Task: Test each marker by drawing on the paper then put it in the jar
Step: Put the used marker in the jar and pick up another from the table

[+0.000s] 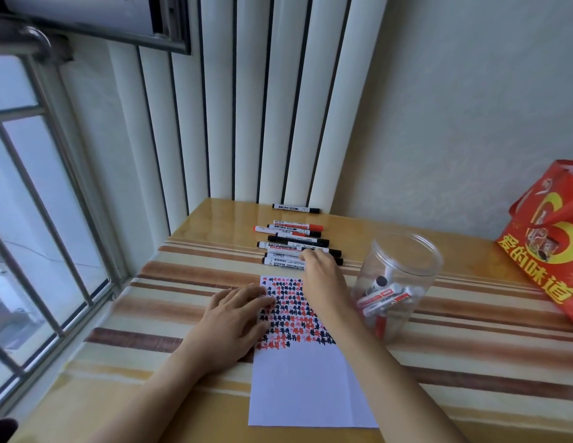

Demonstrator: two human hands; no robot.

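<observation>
A white sheet of paper (304, 385) lies on the striped table, its upper half filled with rows of red and black marks. My left hand (234, 321) rests flat on the paper's left edge, fingers straight. My right hand (323, 276) reaches past the paper's top edge, and its fingertips touch the nearest of several whiteboard markers (285, 262) lying in a row. Whether the fingers pinch a marker is hidden by the hand. A clear plastic jar (403, 270) stands open to the right of the paper with several markers inside.
A lone black marker (296, 208) lies farther back by the white slatted panel (246, 107). A red printed bag (547, 244) stands at the table's right edge. A barred window (38, 219) runs along the left side.
</observation>
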